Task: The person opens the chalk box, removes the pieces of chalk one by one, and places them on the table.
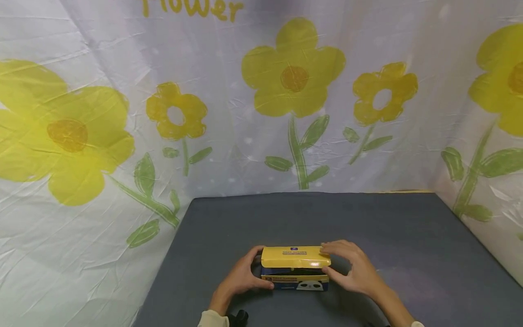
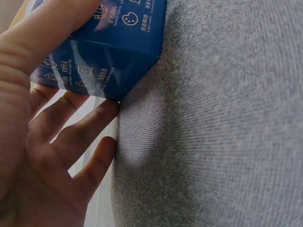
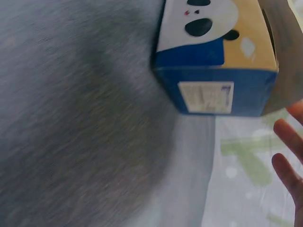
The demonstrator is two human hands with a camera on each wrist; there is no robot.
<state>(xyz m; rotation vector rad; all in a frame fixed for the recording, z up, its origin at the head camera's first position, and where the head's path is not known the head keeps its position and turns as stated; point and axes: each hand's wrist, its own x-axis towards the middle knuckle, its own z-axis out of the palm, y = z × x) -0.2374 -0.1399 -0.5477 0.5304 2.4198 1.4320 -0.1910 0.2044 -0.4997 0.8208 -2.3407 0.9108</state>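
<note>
A small blue and yellow cardboard box with a panda printed on its front lies on the dark table. Its yellow lid is slightly raised, and a dark gap shows under its front edge. My left hand grips the left end, thumb at the front and fingers behind; white lettering covers the blue side in the left wrist view. At the right end, my right hand holds the lid, fingertips at its back corner and thumb by its front edge. The right wrist view shows a white label on the box's end.
The dark grey tabletop stretches behind and to both sides of the box. A white curtain painted with yellow flowers rises along the table's back and sides. A small black object is near my left cuff.
</note>
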